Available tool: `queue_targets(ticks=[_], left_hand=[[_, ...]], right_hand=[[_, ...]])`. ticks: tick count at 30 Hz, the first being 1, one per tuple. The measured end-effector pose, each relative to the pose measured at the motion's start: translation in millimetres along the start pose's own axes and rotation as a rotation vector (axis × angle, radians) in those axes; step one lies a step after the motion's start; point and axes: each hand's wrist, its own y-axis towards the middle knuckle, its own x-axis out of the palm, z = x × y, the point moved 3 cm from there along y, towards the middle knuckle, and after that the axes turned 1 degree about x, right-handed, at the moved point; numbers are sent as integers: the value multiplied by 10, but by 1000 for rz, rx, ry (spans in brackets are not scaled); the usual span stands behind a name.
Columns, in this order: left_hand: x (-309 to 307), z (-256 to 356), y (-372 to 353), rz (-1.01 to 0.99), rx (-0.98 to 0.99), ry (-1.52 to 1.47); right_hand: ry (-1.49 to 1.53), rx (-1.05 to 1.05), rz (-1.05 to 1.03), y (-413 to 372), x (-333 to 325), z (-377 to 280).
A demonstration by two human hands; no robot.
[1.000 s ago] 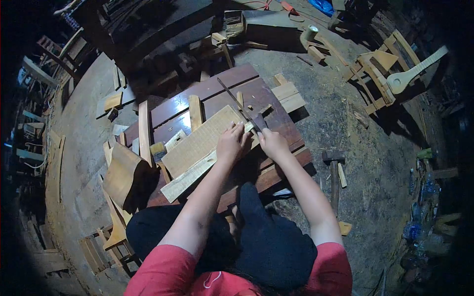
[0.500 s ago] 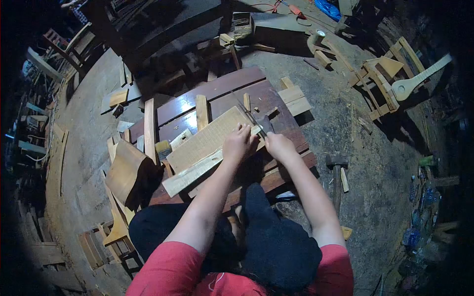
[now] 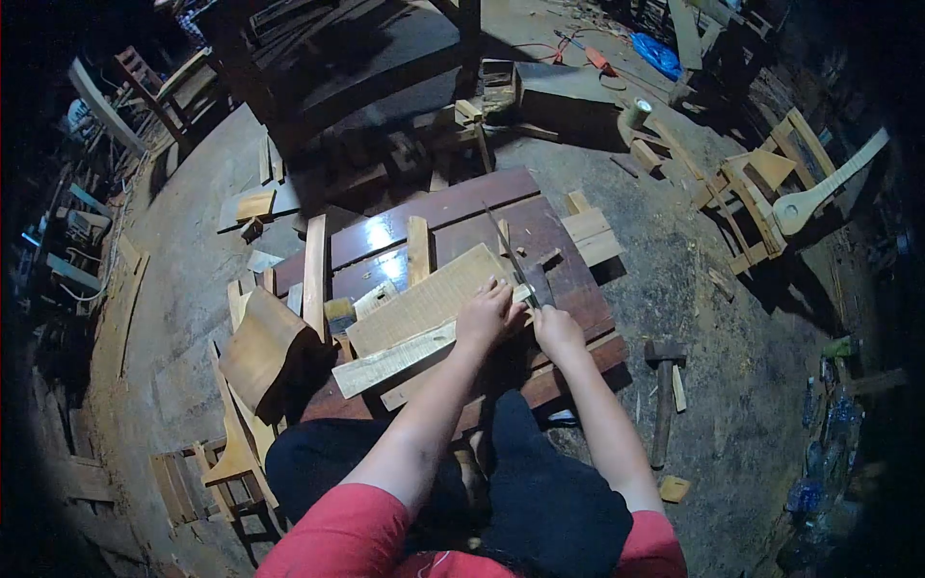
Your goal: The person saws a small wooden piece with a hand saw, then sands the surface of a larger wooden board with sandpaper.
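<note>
My right hand (image 3: 559, 333) is closed round the near end of a handsaw (image 3: 508, 241), whose thin dark blade points away from me and lies across the end of a pale wooden board (image 3: 395, 358). My left hand (image 3: 484, 314) is closed over that board near the blade, its fingers on the top. Behind the pale board a wider rough-sawn plank (image 3: 424, 301) slants the same way. Both lie over a dark red-brown wooden panel (image 3: 568, 252). The saw's handle is mostly hidden in my right hand.
A hammer (image 3: 663, 385) lies on the floor to the right. Curved wooden pieces (image 3: 265, 342) are at the left. A wooden frame (image 3: 761, 197) with a long pale paddle-shaped piece (image 3: 819, 193) sits at the right. Small offcuts (image 3: 549, 257) lie on the panel.
The view has shifted, so the scene sits lower and slightly to the right. Both hands keep their holds, and the saw stays at the board's end.
</note>
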Motion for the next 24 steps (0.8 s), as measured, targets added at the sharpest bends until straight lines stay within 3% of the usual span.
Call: queue_targets(ticks=[2, 9, 16, 24], left_hand=[[14, 19, 10, -72, -59, 50], [94, -31, -1, 34, 10, 110], [109, -45, -6, 30, 8, 67], [166, -66, 4, 65, 96, 111]], right_hand=[[-7, -14, 10, 38, 31, 22], [-42, -61, 10, -81, -53, 70], [-134, 72, -136, -987, -426, 449], [-82, -34, -128, 115, -192, 3]])
